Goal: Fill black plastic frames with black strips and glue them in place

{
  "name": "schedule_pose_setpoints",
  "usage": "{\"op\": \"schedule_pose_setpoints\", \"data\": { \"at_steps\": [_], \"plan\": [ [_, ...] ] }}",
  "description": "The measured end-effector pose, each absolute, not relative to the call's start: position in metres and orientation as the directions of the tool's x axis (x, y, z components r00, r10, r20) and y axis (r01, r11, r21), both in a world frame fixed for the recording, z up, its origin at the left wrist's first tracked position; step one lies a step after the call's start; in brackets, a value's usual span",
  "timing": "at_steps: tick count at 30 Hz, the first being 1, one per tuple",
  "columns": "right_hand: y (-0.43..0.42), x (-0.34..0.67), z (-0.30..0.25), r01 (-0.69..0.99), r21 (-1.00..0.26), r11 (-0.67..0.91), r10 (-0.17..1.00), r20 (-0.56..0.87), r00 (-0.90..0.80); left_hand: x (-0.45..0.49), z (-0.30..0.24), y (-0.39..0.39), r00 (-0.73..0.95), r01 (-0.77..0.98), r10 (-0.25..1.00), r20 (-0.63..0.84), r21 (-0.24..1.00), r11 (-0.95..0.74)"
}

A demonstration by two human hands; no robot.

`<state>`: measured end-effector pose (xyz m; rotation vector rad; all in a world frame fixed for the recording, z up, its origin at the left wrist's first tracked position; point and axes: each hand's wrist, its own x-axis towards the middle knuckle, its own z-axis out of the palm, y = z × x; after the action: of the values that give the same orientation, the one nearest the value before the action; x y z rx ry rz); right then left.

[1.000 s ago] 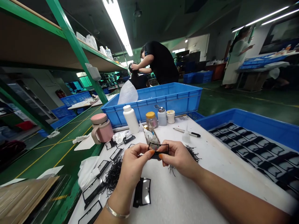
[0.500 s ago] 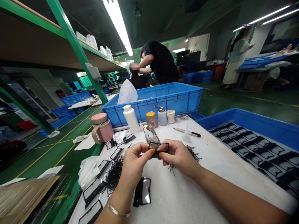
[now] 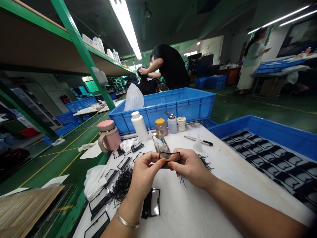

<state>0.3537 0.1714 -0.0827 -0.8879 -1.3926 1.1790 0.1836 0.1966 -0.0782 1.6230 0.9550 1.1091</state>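
Between my hands, above the white table, is a small black-framed clear window piece. My left hand pinches its left side between thumb and fingers. At the right side, my right hand grips it the same way. Below my left hand lies another black-framed piece with a clear pane. A pile of thin black strips lies left of my left wrist, and more black strips lie beyond my right hand. Several similar framed pieces are spread along the table's left side.
Behind my hands stand a pink mug, a white bottle, a yellow-lidded jar and a cutter knife. A blue crate sits at the back. Another blue crate at right holds rows of pieces. Other people are beyond.
The framed piece has tilted slightly in my hands, which stay in nearly the same place. In the background, the bending person's head and hands have shifted a little.
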Motion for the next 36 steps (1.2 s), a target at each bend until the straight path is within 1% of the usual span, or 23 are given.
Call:
{"op": "schedule_pose_setpoints", "data": {
  "at_steps": [4, 10, 15, 27, 33, 36],
  "plan": [
    [0.1714, 0.3534, -0.0829, -0.095, -0.971, 0.22, 0.957, 0.234, -0.171, 0.1831, -0.0774, 0.1968, 0.294, 0.088, 0.925, 0.241, 0.957, -0.278],
    [0.1711, 0.354, -0.0831, -0.159, -0.974, 0.162, 0.957, 0.194, -0.215, 0.1792, -0.0774, 0.1989, 0.282, 0.073, 0.936, 0.212, 0.968, -0.242],
    [0.1699, 0.353, -0.0802, -0.164, -0.971, 0.176, 0.959, 0.206, -0.195, 0.1796, -0.0772, 0.1989, 0.267, 0.042, 0.938, 0.222, 0.97, -0.241],
    [0.1711, 0.3521, -0.0844, -0.113, -0.968, 0.222, 0.958, 0.239, -0.159, 0.1816, -0.0789, 0.1977, 0.269, 0.079, 0.933, 0.239, 0.96, -0.268],
    [0.1701, 0.3526, -0.0841, -0.061, -0.972, 0.226, 0.961, 0.233, -0.147, 0.1833, -0.0805, 0.1963, 0.294, 0.074, 0.927, 0.233, 0.961, -0.265],
    [0.1702, 0.3526, -0.0842, -0.073, -0.973, 0.221, 0.963, 0.229, -0.143, 0.1829, -0.0811, 0.1967, 0.294, 0.057, 0.929, 0.223, 0.967, -0.25]
  ]
}}
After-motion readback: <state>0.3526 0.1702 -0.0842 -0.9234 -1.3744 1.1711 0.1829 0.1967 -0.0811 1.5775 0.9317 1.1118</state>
